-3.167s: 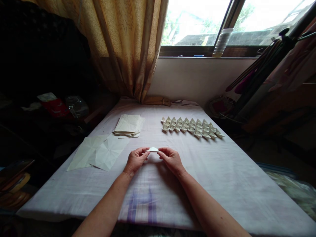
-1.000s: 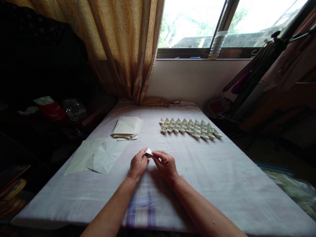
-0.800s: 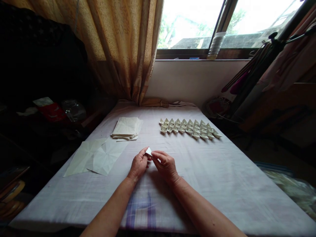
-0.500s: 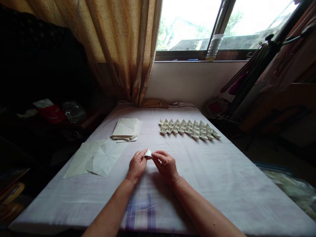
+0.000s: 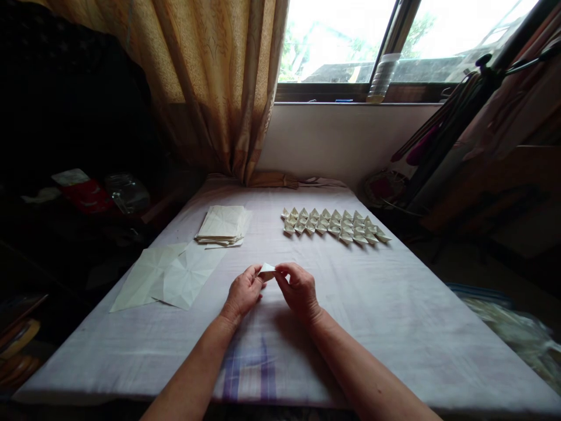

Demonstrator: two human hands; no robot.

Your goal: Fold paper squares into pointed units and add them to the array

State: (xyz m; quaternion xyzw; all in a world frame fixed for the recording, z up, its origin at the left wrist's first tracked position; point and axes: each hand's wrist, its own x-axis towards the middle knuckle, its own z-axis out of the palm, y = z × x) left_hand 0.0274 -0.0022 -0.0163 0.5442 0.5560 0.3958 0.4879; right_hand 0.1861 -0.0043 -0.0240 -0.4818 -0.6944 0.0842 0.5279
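A small folded paper boat (image 5: 267, 271) is held between my two hands above the middle of the table. My left hand (image 5: 244, 293) pinches its left end between thumb and fingers. At the right end, the fingertips of my right hand (image 5: 298, 289) are closed on its corner. Beyond my right hand stand several finished paper boats (image 5: 333, 227), set close together in rows. A stack of creased paper sheets (image 5: 221, 224) lies past my left hand. Nearer on the left, loose creased sheets (image 5: 186, 278) overlap one another.
A pale cloth (image 5: 394, 333) covers the table. Behind it hang a gold curtain (image 5: 210, 76) and a window with a plastic bottle (image 5: 382, 79) on its sill. A red packet (image 5: 87, 194) and a clear jar (image 5: 128, 193) stand at the dark left side. A plastic bag (image 5: 517, 339) lies right.
My right hand has shifted slightly right, away from my left, and more of the folded paper shows between them. Both hands still hold it. The view has tilted a little.
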